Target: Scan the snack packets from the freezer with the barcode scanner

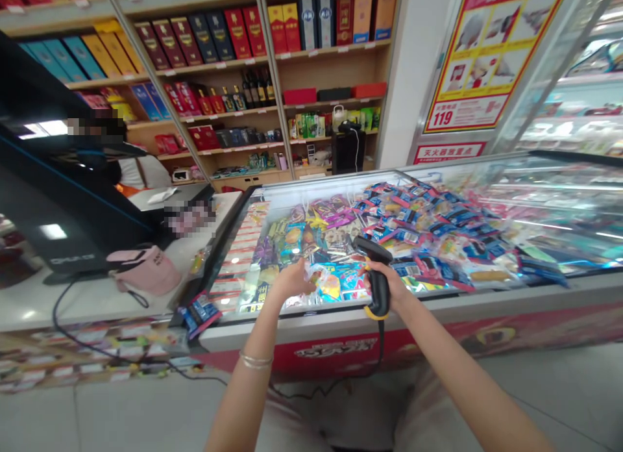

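My right hand is wrapped round the grip of a black handheld barcode scanner with yellow trim. The scanner's head points away to the upper left, and its cord hangs from the base of the handle. My left hand, with a silver bangle on the wrist, is closed at the edge of a small clear plastic packet; its contents are too small to make out. Both hands are above the glass-topped freezer. Blue and pink snack packets lie heaped on the glass to the right of the scanner.
To the left stands a white counter with a pink bag and a black checkout machine. A blue packet lies at its edge. The coiled cord hangs below. Behind are shelves of boxed bottles and a person.
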{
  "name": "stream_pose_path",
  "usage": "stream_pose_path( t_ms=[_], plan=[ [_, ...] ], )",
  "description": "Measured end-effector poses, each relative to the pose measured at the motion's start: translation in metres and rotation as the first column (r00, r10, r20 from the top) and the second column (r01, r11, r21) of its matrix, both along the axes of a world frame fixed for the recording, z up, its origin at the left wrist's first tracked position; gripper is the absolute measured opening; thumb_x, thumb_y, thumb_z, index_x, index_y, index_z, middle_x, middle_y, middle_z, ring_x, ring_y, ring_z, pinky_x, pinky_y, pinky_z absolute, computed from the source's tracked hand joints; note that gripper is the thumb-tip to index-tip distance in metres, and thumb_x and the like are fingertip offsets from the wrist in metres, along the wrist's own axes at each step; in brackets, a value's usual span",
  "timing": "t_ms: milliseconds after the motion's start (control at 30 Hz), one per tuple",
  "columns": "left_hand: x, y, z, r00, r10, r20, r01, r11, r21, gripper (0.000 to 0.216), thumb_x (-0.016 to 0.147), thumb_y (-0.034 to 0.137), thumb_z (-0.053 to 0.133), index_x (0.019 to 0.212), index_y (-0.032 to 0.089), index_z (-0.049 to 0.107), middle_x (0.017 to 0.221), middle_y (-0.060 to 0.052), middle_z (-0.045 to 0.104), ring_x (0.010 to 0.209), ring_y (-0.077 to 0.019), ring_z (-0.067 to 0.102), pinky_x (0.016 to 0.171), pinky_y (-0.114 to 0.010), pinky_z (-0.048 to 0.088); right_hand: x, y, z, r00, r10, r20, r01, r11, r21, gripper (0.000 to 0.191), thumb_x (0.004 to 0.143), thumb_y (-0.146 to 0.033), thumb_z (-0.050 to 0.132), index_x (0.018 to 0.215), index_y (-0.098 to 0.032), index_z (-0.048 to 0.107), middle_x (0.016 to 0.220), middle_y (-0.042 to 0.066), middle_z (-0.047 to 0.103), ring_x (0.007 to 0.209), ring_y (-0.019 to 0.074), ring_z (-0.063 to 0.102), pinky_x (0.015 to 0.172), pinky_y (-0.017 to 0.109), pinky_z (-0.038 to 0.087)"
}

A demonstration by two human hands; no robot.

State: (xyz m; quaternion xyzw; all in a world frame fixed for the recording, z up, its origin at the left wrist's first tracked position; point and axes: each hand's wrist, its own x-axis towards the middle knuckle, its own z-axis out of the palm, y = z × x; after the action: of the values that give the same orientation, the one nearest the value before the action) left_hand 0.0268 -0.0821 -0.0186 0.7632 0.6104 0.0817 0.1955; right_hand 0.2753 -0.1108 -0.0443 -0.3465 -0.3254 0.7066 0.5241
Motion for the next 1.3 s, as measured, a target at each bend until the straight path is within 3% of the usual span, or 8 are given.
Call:
stream_pose_path(
  t_ms=[100,167,233,333,467,867,1300],
  plan=[
    [0.0,0.003,-0.004,0.991,0.001,0.134,0.005,0.999,-0.046,0.04,0.063,0.025,0.063,0.102,0.019,0.057,0.073,0.001,0.064,0.06,-0.0137,0.059,0.052,-0.021,0.041,0.001,-0.001,-0.001,1.0,0.02,0.012,-0.02,1.0,0.008,0.018,0.071,-0.031,0.066,0.08,-0.015,0.066,0.057,0.003,0.063,0.04,0.0092,0.049,0.037,0.019,0.042],
    [0.004,0.003,-0.007,0.969,0.0,0.247,0.003,1.0,-0.012,0.047,0.065,0.024,0.06,0.111,0.018,0.054,0.075,0.002,0.063,0.057,-0.0115,0.057,0.053,-0.021,0.042,0.0,-0.002,-0.002,1.0,0.014,0.007,-0.014,1.0,0.018,0.022,0.069,-0.031,0.067,0.084,-0.015,0.067,0.06,0.003,0.065,0.04,0.0091,0.05,0.037,0.02,0.042],
    [0.01,0.002,-0.009,0.936,-0.034,0.351,-0.006,0.994,0.114,0.056,0.068,0.023,0.058,0.123,0.018,0.048,0.085,0.0,0.064,0.066,-0.0126,0.058,0.061,-0.024,0.046,-0.001,-0.002,-0.002,1.0,-0.003,0.007,0.003,1.0,0.03,0.023,0.068,-0.031,0.068,0.083,-0.014,0.067,0.06,0.003,0.065,0.04,0.009,0.05,0.037,0.02,0.042],
    [0.02,0.0,-0.012,0.892,-0.128,0.434,-0.037,0.936,0.351,0.058,0.071,0.02,0.054,0.128,0.018,0.045,0.104,-0.005,0.063,0.089,-0.0166,0.059,0.081,-0.029,0.047,-0.003,-0.003,-0.001,1.0,-0.011,0.014,0.01,0.999,0.035,0.021,0.066,-0.033,0.07,0.075,-0.014,0.065,0.057,0.002,0.063,0.04,0.0089,0.051,0.038,0.02,0.043],
    [0.025,-0.002,-0.013,0.871,-0.184,0.456,-0.072,0.869,0.489,0.056,0.073,0.017,0.052,0.128,0.019,0.045,0.117,-0.008,0.058,0.101,-0.0182,0.056,0.091,-0.031,0.043,-0.005,-0.006,-0.001,0.998,0.05,0.04,-0.052,0.998,0.026,0.026,0.07,-0.04,0.068,0.068,-0.015,0.062,0.051,0.0,0.058,0.039,0.0097,0.052,0.038,0.02,0.043],
    [0.019,-0.006,-0.018,0.886,-0.068,0.459,-0.222,0.808,0.547,0.054,0.074,0.02,0.055,0.127,0.024,0.048,0.104,-0.004,0.059,0.081,-0.0154,0.054,0.079,-0.028,0.046,-0.005,-0.008,-0.007,0.997,0.071,0.039,-0.074,0.992,0.101,0.025,0.071,-0.04,0.066,0.069,-0.015,0.062,0.057,0.003,0.063,0.04,0.0112,0.054,0.036,0.021,0.043],
    [0.02,-0.006,-0.019,0.895,-0.073,0.439,-0.208,0.803,0.559,0.057,0.072,0.017,0.055,0.128,0.025,0.049,0.086,-0.001,0.053,0.074,-0.0146,0.051,0.075,-0.028,0.046,-0.005,-0.006,-0.005,0.998,0.054,0.024,-0.055,0.995,0.085,0.025,0.071,-0.04,0.065,0.069,-0.015,0.062,0.056,0.002,0.062,0.038,0.0105,0.053,0.035,0.02,0.042]
  ],
)
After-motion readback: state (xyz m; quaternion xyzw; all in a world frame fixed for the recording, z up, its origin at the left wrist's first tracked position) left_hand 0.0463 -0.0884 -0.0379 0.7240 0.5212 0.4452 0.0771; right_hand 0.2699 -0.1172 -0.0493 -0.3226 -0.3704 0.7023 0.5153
